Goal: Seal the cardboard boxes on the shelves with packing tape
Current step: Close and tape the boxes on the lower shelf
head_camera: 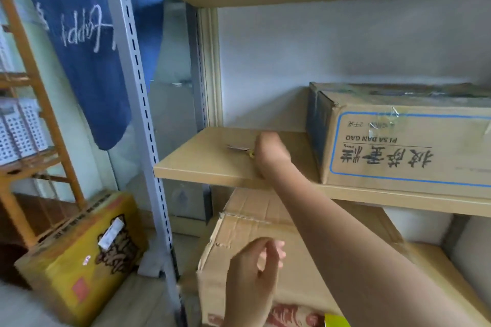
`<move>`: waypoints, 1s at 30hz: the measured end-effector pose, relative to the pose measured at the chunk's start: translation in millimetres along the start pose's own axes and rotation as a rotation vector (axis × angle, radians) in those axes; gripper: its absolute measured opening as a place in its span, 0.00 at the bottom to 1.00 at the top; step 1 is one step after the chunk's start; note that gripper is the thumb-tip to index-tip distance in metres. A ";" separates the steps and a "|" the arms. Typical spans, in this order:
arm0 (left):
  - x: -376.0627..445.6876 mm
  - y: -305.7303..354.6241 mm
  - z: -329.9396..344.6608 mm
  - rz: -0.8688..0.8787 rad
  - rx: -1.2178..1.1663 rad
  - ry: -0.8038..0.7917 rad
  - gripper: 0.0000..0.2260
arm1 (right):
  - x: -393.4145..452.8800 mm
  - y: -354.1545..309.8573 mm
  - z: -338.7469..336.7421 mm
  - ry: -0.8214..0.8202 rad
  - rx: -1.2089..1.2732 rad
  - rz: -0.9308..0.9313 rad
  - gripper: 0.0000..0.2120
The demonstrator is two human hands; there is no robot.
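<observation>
A cardboard box (403,151) with a blue printed frame and shiny clear tape across its top stands on the middle shelf board (202,162). My right hand (269,152) reaches onto that board left of the box, its fingers curled round a small yellow-handled cutting tool (239,148) whose tip points left. Below, a plain cardboard box (255,223) lies on the lower shelf. My left hand (255,271) hovers over it, fingers loosely curled and holding nothing. No tape roll can be made out.
A grey slotted steel upright (138,103) forms the rack's left front corner. A yellow printed box (79,255) sits on the floor to the left, beside a wooden rack (50,125). Blue cloth (87,42) hangs above it. Something yellow-green (336,321) shows at the bottom edge.
</observation>
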State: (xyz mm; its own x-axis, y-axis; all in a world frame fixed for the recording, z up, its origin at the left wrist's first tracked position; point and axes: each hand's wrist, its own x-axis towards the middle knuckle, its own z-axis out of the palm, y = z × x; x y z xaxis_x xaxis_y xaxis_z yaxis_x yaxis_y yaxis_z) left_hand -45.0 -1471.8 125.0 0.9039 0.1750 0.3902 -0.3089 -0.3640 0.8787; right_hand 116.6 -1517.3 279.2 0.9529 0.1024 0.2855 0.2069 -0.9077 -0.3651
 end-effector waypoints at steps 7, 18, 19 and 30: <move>-62.0 -32.0 32.1 -0.491 -0.268 0.115 0.13 | -41.0 30.2 -28.7 0.032 -0.166 -0.171 0.10; -75.9 -15.2 96.4 -0.837 -0.431 -0.339 0.18 | -115.0 43.2 -70.3 0.026 -0.268 -0.335 0.12; -74.1 -12.2 95.3 -0.850 -0.498 -0.357 0.15 | -131.7 50.6 -67.2 -0.006 -0.197 -0.377 0.12; -86.4 -19.7 100.6 -0.883 -0.540 -0.431 0.10 | -177.5 201.0 71.3 -0.071 0.571 -0.014 0.03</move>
State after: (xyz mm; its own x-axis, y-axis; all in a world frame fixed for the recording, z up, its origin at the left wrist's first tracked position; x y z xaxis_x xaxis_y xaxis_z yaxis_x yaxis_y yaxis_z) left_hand -87.3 -1571.8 46.3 0.8640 -0.1936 -0.4648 0.4981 0.1943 0.8451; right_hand 4.8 -1688.9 91.9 0.9578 0.1575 0.2406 0.2875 -0.5444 -0.7881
